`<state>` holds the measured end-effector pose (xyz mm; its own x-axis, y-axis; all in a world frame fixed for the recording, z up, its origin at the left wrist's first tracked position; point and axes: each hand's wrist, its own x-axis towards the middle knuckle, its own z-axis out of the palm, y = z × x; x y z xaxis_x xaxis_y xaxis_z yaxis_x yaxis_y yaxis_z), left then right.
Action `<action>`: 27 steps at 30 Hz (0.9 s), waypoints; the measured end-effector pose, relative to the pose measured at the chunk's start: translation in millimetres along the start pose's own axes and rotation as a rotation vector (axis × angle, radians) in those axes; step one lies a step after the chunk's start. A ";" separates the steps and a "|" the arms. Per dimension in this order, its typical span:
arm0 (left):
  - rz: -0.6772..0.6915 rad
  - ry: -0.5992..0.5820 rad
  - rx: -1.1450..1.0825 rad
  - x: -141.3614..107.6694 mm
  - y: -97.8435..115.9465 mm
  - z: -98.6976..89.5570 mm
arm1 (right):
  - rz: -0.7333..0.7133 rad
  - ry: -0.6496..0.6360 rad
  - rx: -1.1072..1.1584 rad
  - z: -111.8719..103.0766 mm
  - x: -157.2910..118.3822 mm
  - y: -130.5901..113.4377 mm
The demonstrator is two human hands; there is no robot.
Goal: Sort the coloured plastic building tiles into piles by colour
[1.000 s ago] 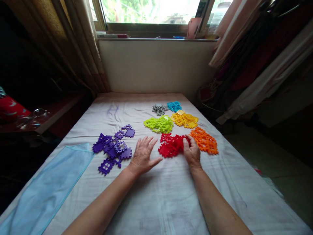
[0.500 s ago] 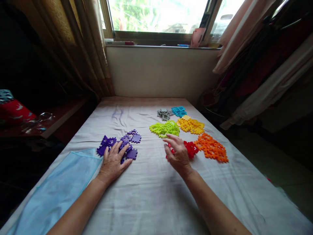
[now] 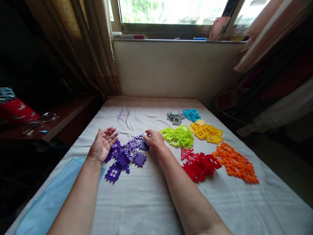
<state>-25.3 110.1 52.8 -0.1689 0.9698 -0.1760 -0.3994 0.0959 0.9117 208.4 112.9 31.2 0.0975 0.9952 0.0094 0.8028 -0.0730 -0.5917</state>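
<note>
Purple interlocking plastic building tiles [image 3: 122,158] lie in a loose pile on the sheet, some with window-like cut-outs. My left hand [image 3: 102,145] is at the pile's left edge, palm turned toward the tiles, fingers apart and slightly curled, holding nothing. On the far right edge of the same pile is my right hand [image 3: 154,139], its fingers pointing left over the outermost purple tile. It looks cupped, with thumb and forefinger apart and no tile visible in it; its other fingers are partly hidden.
To the right lie separate piles of red tiles [image 3: 200,166], orange tiles [image 3: 236,163], lime-green tiles [image 3: 178,136], yellow tiles [image 3: 206,131], blue tiles [image 3: 191,114] and grey tiles [image 3: 175,117]. A light-blue cloth [image 3: 56,192] lies on the left of the sheeted bed [image 3: 137,209].
My right hand has left the red pile and moved left to the purple one. My left hand has lifted off the purple tiles and turned at their left side. The camera view has shifted.
</note>
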 end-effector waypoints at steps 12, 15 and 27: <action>0.065 0.280 -0.334 38.8 6.8 -31.6 | -0.057 -0.104 -0.213 1.1 13.3 -2.5; 0.029 0.263 -0.315 40.8 0.6 -31.5 | -0.052 -0.071 -0.166 2.2 15.2 -1.7; -0.008 0.115 -0.271 39.2 -8.6 -21.5 | 0.040 0.278 0.113 -3.2 40.3 32.8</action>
<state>-47.8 142.4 30.0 -0.2594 0.9360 -0.2379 -0.6250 0.0251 0.7802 240.5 150.4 14.7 0.2978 0.9344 0.1954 0.7261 -0.0889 -0.6818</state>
